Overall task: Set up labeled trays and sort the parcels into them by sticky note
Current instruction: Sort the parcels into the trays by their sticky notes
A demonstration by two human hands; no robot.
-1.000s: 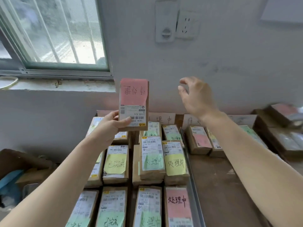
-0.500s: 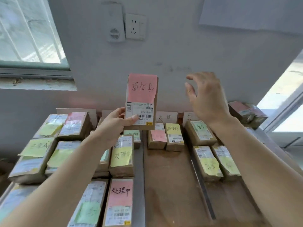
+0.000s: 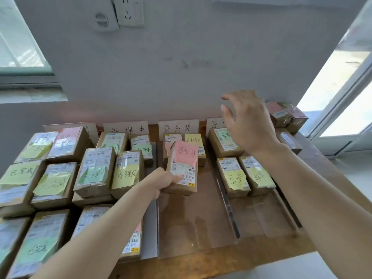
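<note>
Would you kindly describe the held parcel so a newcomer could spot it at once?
Below the wall socket, white cards stand along the wall. Before the third card from the left, the left hand grips a parcel. It alone is held up, its pink note facing up.

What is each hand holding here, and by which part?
The left hand grips the brown parcel with the pink sticky note by its lower left corner, thumb on the front. The right hand holds nothing; its fingers are spread in the air.

Sorting room: noted parcels [image 3: 93, 172], trays [image 3: 227, 208]
</note>
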